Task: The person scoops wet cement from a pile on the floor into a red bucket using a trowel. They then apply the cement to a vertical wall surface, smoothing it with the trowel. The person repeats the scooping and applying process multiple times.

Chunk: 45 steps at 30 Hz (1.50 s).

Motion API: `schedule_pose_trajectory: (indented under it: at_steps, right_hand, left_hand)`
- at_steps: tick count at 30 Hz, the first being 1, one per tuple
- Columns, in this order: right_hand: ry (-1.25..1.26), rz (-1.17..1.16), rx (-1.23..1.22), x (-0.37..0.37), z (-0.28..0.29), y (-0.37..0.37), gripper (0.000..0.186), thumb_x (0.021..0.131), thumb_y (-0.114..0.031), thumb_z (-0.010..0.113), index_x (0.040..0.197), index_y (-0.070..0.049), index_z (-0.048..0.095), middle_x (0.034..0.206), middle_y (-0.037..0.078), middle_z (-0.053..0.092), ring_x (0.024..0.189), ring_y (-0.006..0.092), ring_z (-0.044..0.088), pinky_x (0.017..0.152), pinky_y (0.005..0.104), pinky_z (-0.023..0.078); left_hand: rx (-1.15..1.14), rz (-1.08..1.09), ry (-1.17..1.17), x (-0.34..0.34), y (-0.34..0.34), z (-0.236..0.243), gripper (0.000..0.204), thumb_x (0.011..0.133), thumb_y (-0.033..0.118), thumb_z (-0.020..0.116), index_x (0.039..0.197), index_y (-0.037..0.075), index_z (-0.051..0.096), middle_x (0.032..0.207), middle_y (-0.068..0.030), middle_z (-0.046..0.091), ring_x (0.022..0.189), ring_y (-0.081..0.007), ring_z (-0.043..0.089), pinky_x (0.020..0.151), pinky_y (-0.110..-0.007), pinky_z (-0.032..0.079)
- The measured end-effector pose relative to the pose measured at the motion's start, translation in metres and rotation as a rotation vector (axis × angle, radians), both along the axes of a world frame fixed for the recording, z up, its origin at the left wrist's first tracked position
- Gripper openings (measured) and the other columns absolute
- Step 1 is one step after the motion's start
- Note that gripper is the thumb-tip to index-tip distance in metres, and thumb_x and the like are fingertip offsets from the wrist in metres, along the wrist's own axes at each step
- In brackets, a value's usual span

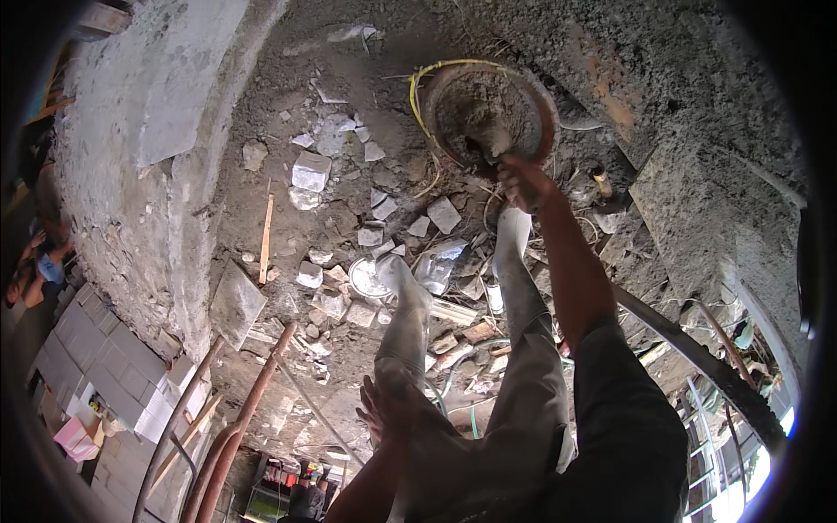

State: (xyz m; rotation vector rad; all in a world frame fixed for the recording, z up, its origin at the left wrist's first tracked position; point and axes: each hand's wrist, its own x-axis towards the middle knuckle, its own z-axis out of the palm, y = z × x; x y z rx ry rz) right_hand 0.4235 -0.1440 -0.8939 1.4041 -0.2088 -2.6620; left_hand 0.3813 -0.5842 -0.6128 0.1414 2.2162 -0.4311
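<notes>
My right hand reaches forward to the near edge of a round basin. Its fingers are closed round the handle of what looks like a trowel, whose mortar-smeared blade dips into the wet grey mortar in the basin. Most of the handle is hidden in the fist. A yellow cord or band curves round the basin's left and far rim. My left hand rests on my left leg near the knee, fingers spread, with nothing in it.
Broken stones and blocks litter the dirt around my feet. A thin wooden strip lies to the left, by a concrete wall. Rusty pipes slant at lower left; a thick dark pipe crosses at right. Another person is at far left.
</notes>
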Motion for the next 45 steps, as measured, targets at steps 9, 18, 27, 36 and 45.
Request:
schedule_pose_trajectory:
  at_steps: [9, 18, 27, 36, 45]
  right_hand:
    - [-0.4, 0.727, 1.172, 0.0, 0.06, -0.003, 0.026, 0.093, -0.023, 0.049, 0.107, -0.003, 0.058, 0.082, 0.014, 0.06, 0.068, 0.0266, 0.06, 0.062, 0.0422, 0.051]
    - [-0.286, 2.09, 1.295, 0.107, 0.051, 0.017, 0.032, 0.087, -0.021, 0.051, 0.111, -0.001, 0.06, 0.114, 0.024, 0.061, 0.104, 0.0375, 0.062, 0.087, 0.0469, 0.051]
    - [-0.493, 1.836, 1.545, 0.041, -0.06, 0.002, 0.027, 0.086, -0.019, 0.051, 0.104, -0.003, 0.062, 0.105, 0.023, 0.063, 0.098, 0.0384, 0.063, 0.082, 0.0495, 0.052]
    - [-0.737, 0.953, 1.667, 0.052, 0.037, -0.054, 0.032, 0.084, -0.035, 0.061, 0.094, -0.005, 0.062, 0.084, 0.024, 0.064, 0.082, 0.0444, 0.062, 0.072, 0.052, 0.049]
    - [-0.834, 1.07, 1.72, 0.063, 0.159, -0.034, 0.033, 0.088, -0.04, 0.053, 0.101, -0.01, 0.057, 0.086, 0.018, 0.065, 0.086, 0.0392, 0.064, 0.073, 0.0498, 0.05]
  left_hand:
    - [0.023, 0.006, -0.016, 0.01, 0.005, -0.003, 0.083, 0.076, 0.043, 0.065, 0.147, 0.02, 0.027, 0.15, -0.0164, 0.025, 0.14, -0.0363, 0.021, 0.109, -0.064, 0.015]
    - [0.072, -0.03, -0.016, 0.024, -0.018, -0.007, 0.08, 0.075, 0.041, 0.065, 0.146, 0.021, 0.032, 0.148, -0.0168, 0.03, 0.14, -0.037, 0.021, 0.109, -0.063, 0.016]
    - [0.035, -0.078, 0.044, 0.02, -0.011, -0.016, 0.074, 0.077, 0.051, 0.061, 0.138, 0.014, 0.041, 0.149, -0.0129, 0.029, 0.139, -0.0342, 0.026, 0.107, -0.062, 0.024]
    - [0.078, -0.064, 0.065, 0.013, -0.01, -0.005, 0.083, 0.076, 0.041, 0.066, 0.147, 0.019, 0.028, 0.149, -0.0183, 0.027, 0.138, -0.0396, 0.025, 0.108, -0.063, 0.017]
    - [0.126, -0.002, 0.057, 0.0, 0.013, 0.025, 0.081, 0.078, 0.045, 0.064, 0.145, 0.014, 0.03, 0.148, -0.0174, 0.031, 0.137, -0.038, 0.027, 0.109, -0.061, 0.021]
